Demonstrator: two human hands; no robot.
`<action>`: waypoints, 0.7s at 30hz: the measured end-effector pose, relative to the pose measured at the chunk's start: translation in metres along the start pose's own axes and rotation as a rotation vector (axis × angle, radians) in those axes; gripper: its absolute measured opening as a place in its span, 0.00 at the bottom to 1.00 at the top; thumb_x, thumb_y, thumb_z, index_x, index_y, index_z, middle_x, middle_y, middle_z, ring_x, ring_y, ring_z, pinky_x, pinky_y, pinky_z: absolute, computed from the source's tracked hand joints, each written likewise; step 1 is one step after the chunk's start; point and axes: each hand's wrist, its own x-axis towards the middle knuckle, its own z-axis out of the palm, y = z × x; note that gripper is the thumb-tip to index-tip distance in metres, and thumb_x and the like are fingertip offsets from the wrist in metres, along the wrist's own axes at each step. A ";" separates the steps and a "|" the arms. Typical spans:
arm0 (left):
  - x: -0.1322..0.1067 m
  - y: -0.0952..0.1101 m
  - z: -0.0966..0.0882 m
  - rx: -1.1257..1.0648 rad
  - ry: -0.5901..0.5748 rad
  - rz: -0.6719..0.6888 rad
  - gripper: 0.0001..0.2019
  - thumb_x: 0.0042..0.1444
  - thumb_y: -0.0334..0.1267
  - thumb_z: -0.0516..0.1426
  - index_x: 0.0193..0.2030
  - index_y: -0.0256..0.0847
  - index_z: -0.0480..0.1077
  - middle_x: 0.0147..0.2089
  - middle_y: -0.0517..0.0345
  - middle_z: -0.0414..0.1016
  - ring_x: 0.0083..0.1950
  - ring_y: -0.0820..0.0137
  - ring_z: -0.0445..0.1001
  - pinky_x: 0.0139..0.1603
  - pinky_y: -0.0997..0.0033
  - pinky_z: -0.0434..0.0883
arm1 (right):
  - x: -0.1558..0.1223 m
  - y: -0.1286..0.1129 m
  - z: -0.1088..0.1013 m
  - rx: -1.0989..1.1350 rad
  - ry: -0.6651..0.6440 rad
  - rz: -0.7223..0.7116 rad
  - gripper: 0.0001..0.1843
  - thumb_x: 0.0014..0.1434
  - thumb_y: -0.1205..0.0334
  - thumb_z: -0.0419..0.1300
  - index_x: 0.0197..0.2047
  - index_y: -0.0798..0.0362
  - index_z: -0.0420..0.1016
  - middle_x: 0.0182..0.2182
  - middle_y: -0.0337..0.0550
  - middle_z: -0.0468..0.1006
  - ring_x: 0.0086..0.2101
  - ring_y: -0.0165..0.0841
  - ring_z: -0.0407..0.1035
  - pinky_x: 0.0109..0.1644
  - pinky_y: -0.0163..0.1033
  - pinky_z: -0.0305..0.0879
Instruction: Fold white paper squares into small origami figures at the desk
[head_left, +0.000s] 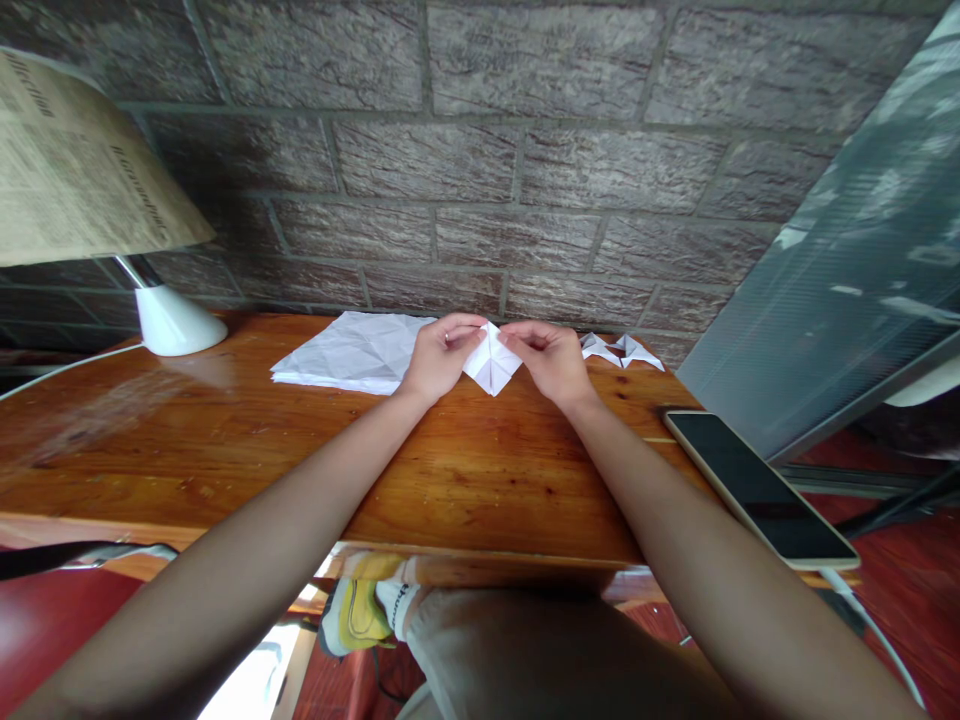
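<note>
A small square of folded white paper [492,366] is held up over the table, turned so that one corner points down at me. Crease lines cross its face. My left hand [444,352] pinches its upper left edge between thumb and fingers. On the upper right edge, my right hand [549,358] has a like pinch. Beside my left hand lies a stack of creased white paper sheets [352,350]. Just past my right hand stand folded white paper pieces [628,350] with pointed tips.
A lamp with a white base [178,322] and a printed shade [82,170] stands at the left. On the right, a smartphone [757,485] with a white cable lies along the edge of the wooden table [480,490]. A brick-patterned wall [480,150] rises directly behind.
</note>
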 end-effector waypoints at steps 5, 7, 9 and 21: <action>-0.001 0.000 -0.001 0.009 -0.017 -0.028 0.18 0.48 0.50 0.67 0.41 0.39 0.78 0.39 0.51 0.84 0.42 0.61 0.81 0.46 0.60 0.76 | 0.000 0.001 -0.002 -0.004 -0.020 -0.008 0.15 0.50 0.49 0.71 0.37 0.50 0.85 0.35 0.42 0.86 0.34 0.36 0.78 0.42 0.41 0.74; -0.001 0.002 -0.001 0.003 -0.024 -0.039 0.18 0.48 0.50 0.68 0.41 0.39 0.78 0.39 0.52 0.84 0.42 0.60 0.81 0.46 0.59 0.76 | 0.000 -0.001 -0.004 0.005 -0.034 -0.007 0.16 0.50 0.48 0.71 0.37 0.50 0.85 0.35 0.42 0.86 0.34 0.35 0.77 0.41 0.41 0.74; -0.002 0.003 0.000 -0.003 -0.027 -0.049 0.19 0.47 0.50 0.68 0.41 0.39 0.79 0.40 0.52 0.84 0.43 0.60 0.81 0.46 0.59 0.77 | 0.000 -0.003 -0.005 0.015 -0.045 -0.003 0.16 0.49 0.48 0.71 0.37 0.49 0.86 0.34 0.41 0.86 0.33 0.35 0.77 0.40 0.41 0.73; -0.002 0.003 -0.002 0.008 -0.082 -0.027 0.24 0.48 0.49 0.68 0.49 0.39 0.77 0.42 0.51 0.84 0.41 0.60 0.82 0.45 0.59 0.77 | 0.000 -0.005 -0.007 -0.007 -0.045 0.006 0.14 0.50 0.51 0.71 0.37 0.50 0.86 0.34 0.41 0.86 0.32 0.35 0.76 0.38 0.40 0.72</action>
